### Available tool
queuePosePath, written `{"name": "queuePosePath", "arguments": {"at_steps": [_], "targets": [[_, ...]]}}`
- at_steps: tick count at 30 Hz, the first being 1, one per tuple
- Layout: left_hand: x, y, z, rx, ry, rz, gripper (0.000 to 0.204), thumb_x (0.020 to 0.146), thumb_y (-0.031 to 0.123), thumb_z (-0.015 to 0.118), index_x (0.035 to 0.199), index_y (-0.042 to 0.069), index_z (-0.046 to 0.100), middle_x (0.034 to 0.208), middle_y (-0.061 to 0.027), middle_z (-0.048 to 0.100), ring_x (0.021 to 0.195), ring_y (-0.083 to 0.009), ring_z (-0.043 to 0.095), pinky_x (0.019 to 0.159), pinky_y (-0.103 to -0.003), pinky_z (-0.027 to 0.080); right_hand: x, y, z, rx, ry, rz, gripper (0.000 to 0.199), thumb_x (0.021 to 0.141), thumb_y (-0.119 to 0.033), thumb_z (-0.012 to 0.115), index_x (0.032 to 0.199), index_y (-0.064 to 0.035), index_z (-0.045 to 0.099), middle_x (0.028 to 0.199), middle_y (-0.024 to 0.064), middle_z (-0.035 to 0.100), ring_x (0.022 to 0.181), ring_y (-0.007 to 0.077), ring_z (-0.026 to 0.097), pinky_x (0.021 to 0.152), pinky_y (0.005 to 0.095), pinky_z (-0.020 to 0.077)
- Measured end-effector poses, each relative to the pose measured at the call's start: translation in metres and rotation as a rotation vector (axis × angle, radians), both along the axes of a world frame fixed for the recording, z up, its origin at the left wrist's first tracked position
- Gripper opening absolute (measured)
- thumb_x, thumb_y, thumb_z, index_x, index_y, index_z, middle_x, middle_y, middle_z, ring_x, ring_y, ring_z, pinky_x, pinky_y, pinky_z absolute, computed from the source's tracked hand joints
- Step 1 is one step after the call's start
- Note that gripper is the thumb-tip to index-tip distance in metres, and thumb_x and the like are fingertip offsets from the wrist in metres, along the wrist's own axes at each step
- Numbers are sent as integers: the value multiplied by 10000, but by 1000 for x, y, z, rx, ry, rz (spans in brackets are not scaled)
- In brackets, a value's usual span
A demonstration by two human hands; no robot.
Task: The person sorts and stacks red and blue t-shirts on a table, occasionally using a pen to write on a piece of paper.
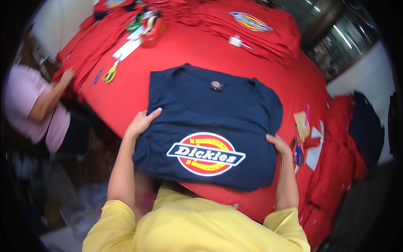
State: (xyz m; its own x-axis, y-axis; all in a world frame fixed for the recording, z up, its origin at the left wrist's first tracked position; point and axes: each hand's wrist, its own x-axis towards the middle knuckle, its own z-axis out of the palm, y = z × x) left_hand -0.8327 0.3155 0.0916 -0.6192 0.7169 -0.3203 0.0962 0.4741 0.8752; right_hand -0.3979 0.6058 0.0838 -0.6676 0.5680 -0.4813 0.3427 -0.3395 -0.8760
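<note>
A folded navy T-shirt [205,107] with a red, yellow and white printed emblem lies in front of me, its neckline at the far side. My left hand [142,122] grips its left side, thumb on top and the other fingers hidden beneath. On the opposite side my right hand [278,143] holds the edge the same way, its fingers mostly under the cloth. The shirt's near edge hangs close to my body, over the red-covered table [121,94]. Whether it is lifted off the table I cannot tell.
Yellow-handled scissors [110,73] and a red tape dispenser [154,31] are at far left. Stacked red shirts [252,25] line the far side. More scissors [299,151] and paper pieces [314,155] lie at right. A person in pink [35,101] works at left.
</note>
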Motion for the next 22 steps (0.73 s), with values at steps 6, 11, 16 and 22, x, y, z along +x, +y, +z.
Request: {"name": "queuePosePath", "arguments": {"at_steps": [6, 11, 16, 22], "targets": [[24, -38, -1, -205, 387, 130, 862, 769, 697, 602, 1235, -28, 587, 1162, -247, 644, 1131, -365, 602, 950, -424, 464, 32, -9, -56, -173, 129, -168, 697, 854, -309, 702, 1373, 51, 407, 1306, 197, 543, 1171, 311, 565, 984, 428, 479], [23, -100, -38, -174, 358, -15, 891, 805, 656, 619, 1370, -17, 470, 1356, -236, 527, 1292, -345, 483, 1077, -384, 372, 44, 22, -70, -425, 128, -85, 706, 851, -426, 700, 1324, 47, 475, 1244, 186, 602, 1083, 340, 624, 951, 470, 514], [86, -148, -49, 474, -572, 344, 694, 819, 376, 748, 1361, 22, 498, 1289, -100, 589, 1152, -189, 577, 996, -315, 441, 51, 47, -68, -101, 68, 181, 766, 868, -521, 640, 1393, -2, 435, 1359, 176, 529, 1216, 354, 531, 1024, 506, 439], [112, -138, -65, 639, -739, 523, 689, 875, 406, 695, 1387, 8, 462, 1295, -111, 566, 1149, -178, 559, 992, -323, 447, 22, 18, -55, -188, 145, 100, 874, 809, -531, 702, 1418, 10, 383, 1395, 173, 496, 1243, 340, 510, 1036, 490, 426]]}}
